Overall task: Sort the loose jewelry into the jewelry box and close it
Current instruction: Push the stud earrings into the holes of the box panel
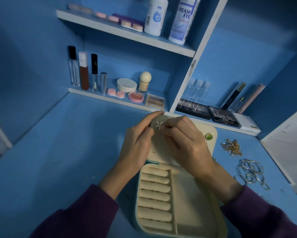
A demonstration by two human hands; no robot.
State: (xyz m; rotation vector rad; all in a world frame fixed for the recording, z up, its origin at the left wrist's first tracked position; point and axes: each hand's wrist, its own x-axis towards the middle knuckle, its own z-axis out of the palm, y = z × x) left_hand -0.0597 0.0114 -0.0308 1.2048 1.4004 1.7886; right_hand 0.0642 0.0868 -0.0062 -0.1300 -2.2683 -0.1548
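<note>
Both hands work at the open lid (pixel 211 134) of the jewelry box (pixel 192 200): the left hand (pixel 137 146) steadies its edge while the right hand (pixel 183 143) pinches a star-shaped earring (pixel 159 125) against the panel (probably pinning it). Next, seat it, then fetch the chains (pixel 231 146) and bangles (pixel 250 172) waiting on the worktop (pixel 67 152).

Right hand (pixel 183 143) fingers (pixel 168 128) hide earring (pixel 159 125) post, probably; bottle (pixel 184 19) top cropped.
</note>
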